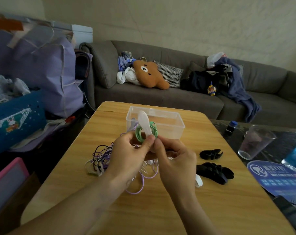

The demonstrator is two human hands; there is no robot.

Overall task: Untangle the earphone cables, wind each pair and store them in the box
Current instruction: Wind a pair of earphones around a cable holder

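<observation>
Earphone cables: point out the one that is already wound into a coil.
The green cable, looped into a neat coil and held up between the left hand and right hand. The purple and white cables lie loose and tangled on the table.

The left hand [132, 150] and right hand [176, 160] cover the middle of the tangled heap of purple, white and dark earphone cables [103, 156], so where each strand runs there cannot be told. The lower end of the pale, blurred strip [144, 121] vanishes between the fingers [149, 141], and what it is stays unclear. The coiled green cable [140, 133] is partly hidden by that strip. A small white piece [199, 180] peeks from behind the right wrist. The wooden table [160, 209] is cut by the bottom edge.
</observation>
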